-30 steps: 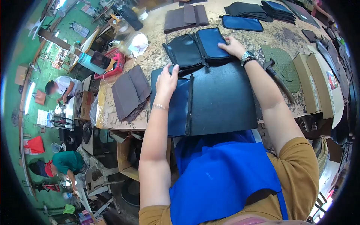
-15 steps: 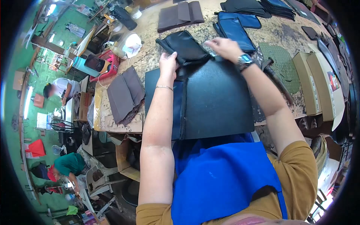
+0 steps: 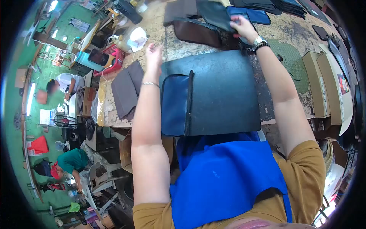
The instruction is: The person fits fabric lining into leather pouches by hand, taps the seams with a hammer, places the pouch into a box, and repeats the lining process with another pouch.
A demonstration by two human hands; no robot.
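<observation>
My right hand (image 3: 245, 29), with a watch and a dark bracelet at the wrist, pinches the near edge of a black pouch (image 3: 214, 16) at the far side of the table. The pouch is slightly blurred and overlaps a dark brown pouch (image 3: 196, 33). My left hand (image 3: 153, 59) is raised near the board's far left corner, holding nothing, its fingers loosely apart. In front of me lies a large black board (image 3: 225, 95). On its left part rests a flat navy blue piece (image 3: 175, 105) with a black zipper strip (image 3: 188, 103) along its right edge.
Folded brown pieces (image 3: 127, 89) lie left of the board. Blue pouches (image 3: 257, 16) and black stacks (image 3: 288, 8) are at the back right. A green mat (image 3: 291, 66) and cardboard boxes (image 3: 318, 84) stand right. Two people (image 3: 72, 162) work at left.
My right hand has carried the black pouch away from me, off the board's far edge. My left hand has let go of it and moved left. The navy piece is more exposed.
</observation>
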